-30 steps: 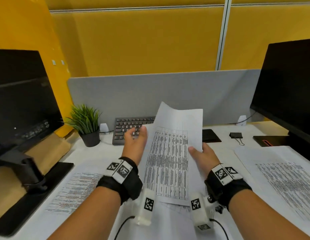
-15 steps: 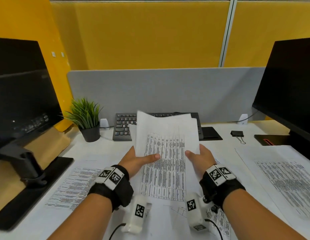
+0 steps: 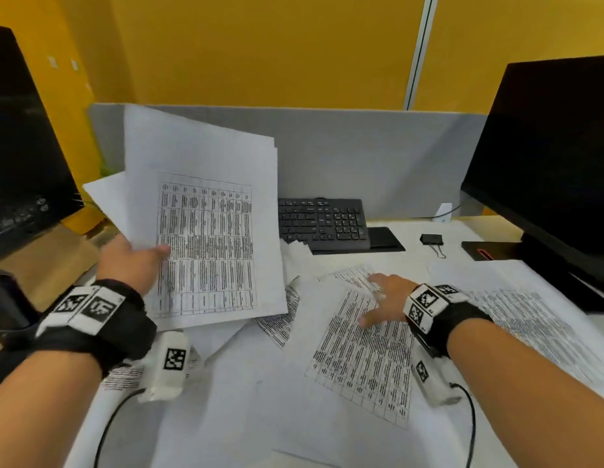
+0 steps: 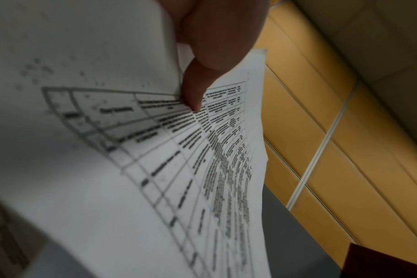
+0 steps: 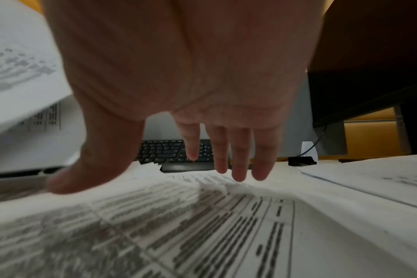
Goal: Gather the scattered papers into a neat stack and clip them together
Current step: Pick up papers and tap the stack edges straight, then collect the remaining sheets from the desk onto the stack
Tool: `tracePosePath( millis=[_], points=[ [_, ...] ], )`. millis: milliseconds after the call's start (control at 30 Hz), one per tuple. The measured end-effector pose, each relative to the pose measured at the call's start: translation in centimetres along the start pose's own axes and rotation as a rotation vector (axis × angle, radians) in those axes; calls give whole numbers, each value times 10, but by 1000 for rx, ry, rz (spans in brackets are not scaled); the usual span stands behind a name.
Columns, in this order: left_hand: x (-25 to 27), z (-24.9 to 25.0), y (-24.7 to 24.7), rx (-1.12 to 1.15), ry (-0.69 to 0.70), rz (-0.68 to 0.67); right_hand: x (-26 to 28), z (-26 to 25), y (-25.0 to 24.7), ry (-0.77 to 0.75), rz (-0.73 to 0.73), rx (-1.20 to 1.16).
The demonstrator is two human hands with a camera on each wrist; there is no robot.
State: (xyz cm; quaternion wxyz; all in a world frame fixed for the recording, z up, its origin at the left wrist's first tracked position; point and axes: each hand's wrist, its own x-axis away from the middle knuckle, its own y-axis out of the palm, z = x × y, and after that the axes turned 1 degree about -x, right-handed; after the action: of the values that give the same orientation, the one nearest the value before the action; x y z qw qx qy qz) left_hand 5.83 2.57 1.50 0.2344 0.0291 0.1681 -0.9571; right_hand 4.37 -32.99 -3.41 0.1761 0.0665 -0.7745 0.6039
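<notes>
Paper sheets (image 3: pixel 206 238) in left hand (image 3: pixel 128 261)

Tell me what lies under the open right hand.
Under the right hand lies a white printed table sheet on the desk, overlapping other papers. Whatever is beneath that sheet is covered.

Printed sheets (image 3: pixel 206 231) raised, fanned; other papers (image 3: pixel 358 349) flat on desk; binder clip (image 3: pixel 432 239) near keyboard

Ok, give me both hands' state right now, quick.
Left hand: grips the held papers, thumb on top.
Right hand: open, fingers straight, over the sheet on the desk; contact cannot be told.
</notes>
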Motion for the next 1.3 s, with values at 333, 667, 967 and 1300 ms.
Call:
tracePosePath(
  millis=[333,667,967,1300],
  points=[
    [-3,-25,-28,17,-66,-59,-19,-14,-6,-5,127,54],
    [-2,-34,-23,-2,-24,-122,-31,-40,4,-172,15,189],
    [2,-20,-23,-53,92,-172,14,-78,-86,-439,313,-63],
    [33,29,-11,108,327,-439,59,-170,-155,-818,693,62]
  ],
)
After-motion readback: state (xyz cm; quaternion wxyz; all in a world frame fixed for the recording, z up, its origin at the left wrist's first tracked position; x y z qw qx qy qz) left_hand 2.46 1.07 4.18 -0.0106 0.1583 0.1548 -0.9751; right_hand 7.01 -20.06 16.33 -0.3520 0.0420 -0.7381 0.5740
